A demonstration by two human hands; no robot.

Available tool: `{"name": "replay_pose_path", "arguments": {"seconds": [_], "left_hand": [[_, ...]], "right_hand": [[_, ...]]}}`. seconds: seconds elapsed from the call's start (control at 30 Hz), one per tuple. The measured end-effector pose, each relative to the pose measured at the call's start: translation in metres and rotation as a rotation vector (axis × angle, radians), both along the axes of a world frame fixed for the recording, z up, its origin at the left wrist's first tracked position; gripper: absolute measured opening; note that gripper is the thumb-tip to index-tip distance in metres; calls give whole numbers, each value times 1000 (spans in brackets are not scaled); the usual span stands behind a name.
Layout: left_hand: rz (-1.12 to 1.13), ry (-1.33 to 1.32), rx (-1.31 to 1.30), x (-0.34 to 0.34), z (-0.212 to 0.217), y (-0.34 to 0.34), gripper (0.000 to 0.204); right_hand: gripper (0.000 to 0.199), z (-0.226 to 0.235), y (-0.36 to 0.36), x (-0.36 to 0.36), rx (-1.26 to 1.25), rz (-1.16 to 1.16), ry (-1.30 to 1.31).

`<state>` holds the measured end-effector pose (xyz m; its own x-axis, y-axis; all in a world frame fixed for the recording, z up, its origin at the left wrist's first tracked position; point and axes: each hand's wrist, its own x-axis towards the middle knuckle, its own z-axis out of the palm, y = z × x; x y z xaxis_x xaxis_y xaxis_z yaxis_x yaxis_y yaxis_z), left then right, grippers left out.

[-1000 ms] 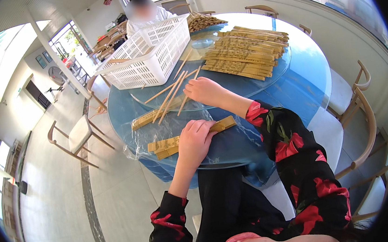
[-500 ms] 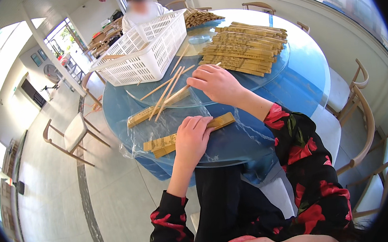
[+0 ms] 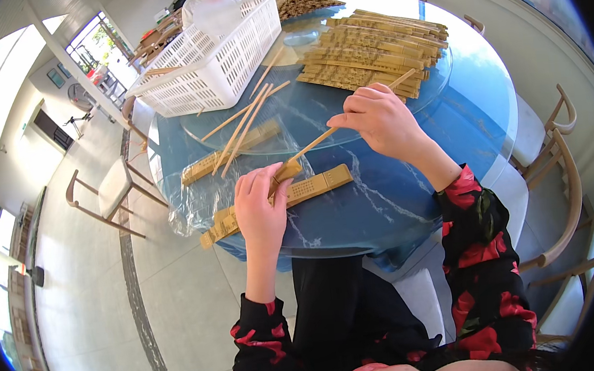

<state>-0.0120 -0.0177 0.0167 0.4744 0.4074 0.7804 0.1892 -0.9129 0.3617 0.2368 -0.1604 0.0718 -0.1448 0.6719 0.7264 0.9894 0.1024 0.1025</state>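
Note:
My left hand [image 3: 259, 205] pinches a tan paper chopstick sleeve [image 3: 288, 171] near the front of the table, its end raised toward the right. My right hand [image 3: 382, 123] grips wooden chopsticks [image 3: 318, 142]; whether one or a pair, I cannot tell. Their lower tip meets the sleeve's end beside my left fingers, and the other end sticks out past my right hand. Beneath the left hand lies another printed sleeve [image 3: 325, 181], flat on the table. Farther back, loose chopsticks [image 3: 243, 130] rest across a small stack of sleeves [image 3: 199, 169].
A white plastic basket [image 3: 219, 82] stands at the far left of the round blue-covered table [image 3: 398, 201]. Rows of tan sleeves [image 3: 370, 50] spread over the glass turntable, with a brown heap [image 3: 304, 3] behind. Clear plastic film [image 3: 183, 207] lies at the left edge. A person [image 3: 211, 4] sits opposite.
My right hand has moved right and nearer from the loose chopsticks, carrying chopsticks. The left hand has shifted left and now lifts a sleeve's end against their tip.

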Motion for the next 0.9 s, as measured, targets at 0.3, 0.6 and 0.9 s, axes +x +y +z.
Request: {"name": "replay_pose_path", "arguments": {"seconds": [0.3, 0.6, 0.9], "left_hand": [[-29, 22, -10, 0, 2, -2, 31], [-69, 76, -77, 1, -1, -1, 32], [-66, 151, -56, 4, 2, -4, 38]], "right_hand": [[23, -5, 0, -5, -122, 1, 44], [9, -16, 3, -19, -186, 26, 146], [9, -23, 7, -30, -251, 125, 352]]}}
